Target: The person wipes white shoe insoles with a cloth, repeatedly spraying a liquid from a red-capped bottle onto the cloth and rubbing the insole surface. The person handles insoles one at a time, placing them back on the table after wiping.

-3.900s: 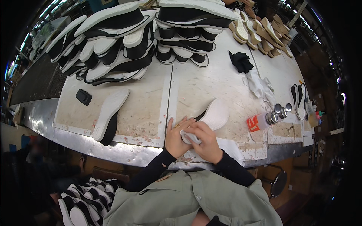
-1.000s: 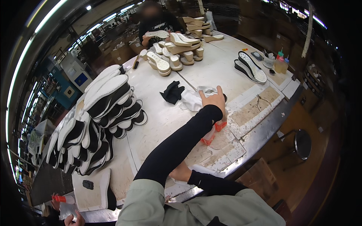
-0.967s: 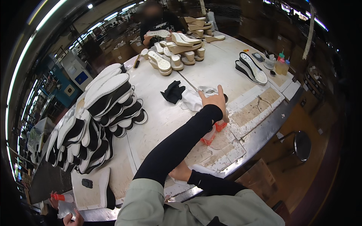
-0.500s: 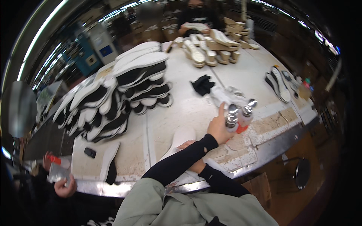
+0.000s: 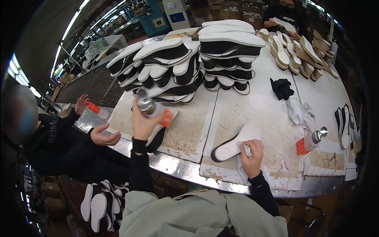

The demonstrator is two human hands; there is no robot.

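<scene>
In the head view, which I follow from afar, my left hand [image 5: 144,125] at 9 o'clock grips a slightly blurred, metal-topped bottle [image 5: 157,111]. At 4 o'clock, my right hand [image 5: 252,155] pinches a white cloth [image 5: 247,150] at the edge of a white-and-black shoe sole [image 5: 237,141] lying on the table [image 5: 233,107]. A second bottle [image 5: 309,142] stands at 3 o'clock; stacked soles [image 5: 169,63] rise from 11 to 1 o'clock. A co-worker's hand [image 5: 105,135] hovers farther out near 9 o'clock.

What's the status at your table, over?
Left hand: gripping metal-topped dispenser bottle. Right hand: pinching white cloth at white-and-black shoe sole. Sole lying on table. Co-worker's open hand near left forearm.
</scene>
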